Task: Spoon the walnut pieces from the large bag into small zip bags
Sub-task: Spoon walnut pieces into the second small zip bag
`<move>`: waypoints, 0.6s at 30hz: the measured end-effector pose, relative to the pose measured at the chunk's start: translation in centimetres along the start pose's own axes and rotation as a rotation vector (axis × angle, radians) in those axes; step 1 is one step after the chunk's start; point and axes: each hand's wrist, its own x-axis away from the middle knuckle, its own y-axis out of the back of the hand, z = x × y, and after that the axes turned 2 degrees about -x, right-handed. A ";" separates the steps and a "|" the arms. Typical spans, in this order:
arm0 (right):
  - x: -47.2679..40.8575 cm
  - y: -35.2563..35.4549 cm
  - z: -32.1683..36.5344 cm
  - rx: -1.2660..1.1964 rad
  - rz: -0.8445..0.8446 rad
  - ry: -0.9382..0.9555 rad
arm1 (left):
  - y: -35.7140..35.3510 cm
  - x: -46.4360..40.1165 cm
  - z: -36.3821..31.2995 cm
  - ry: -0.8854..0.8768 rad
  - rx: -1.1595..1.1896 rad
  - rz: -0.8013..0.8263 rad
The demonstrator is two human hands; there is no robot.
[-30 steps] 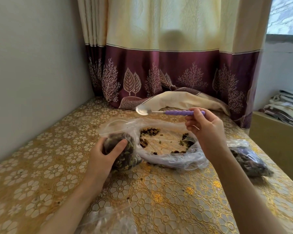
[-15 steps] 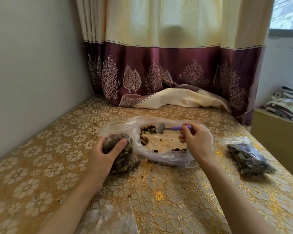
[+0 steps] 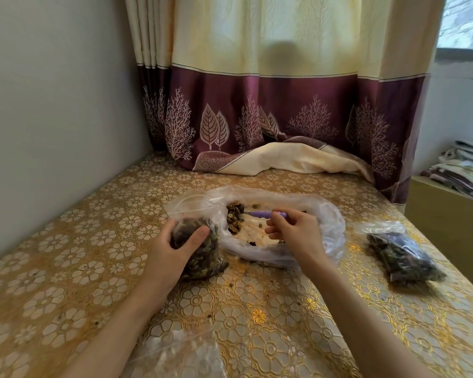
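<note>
Head view: left hand wraps a small zip bag stuffed with walnut pieces, thumb across its front, other fingers curled behind it, bag standing on the gold floral tablecloth, its clear open top rising above the fingertips. Right hand grasps the purple handle of a spoon, fingers curled round it, handle running left from the fingertips; bowl end dips into the walnut pieces and is mostly hidden. Large bag lies open and flat under and around the right hand, just beside the small zip bag, touching it on the thumb side. Walnut pieces sit in a clump at the large bag's left inside, just past the spoon tip, a few stray bits nearer the right palm. Second filled zip bag lies well right of the right hand, apart from the large bag. Empty clear bags low in frame between the two forearms. Curtain hangs behind, hem bunched on the table beyond the fingers. Folded cloths stacked far right
</note>
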 end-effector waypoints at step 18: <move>-0.8 2.9 2.1 -0.304 -0.228 -0.203 | 0.2 -0.3 0.9 -0.010 -0.054 0.046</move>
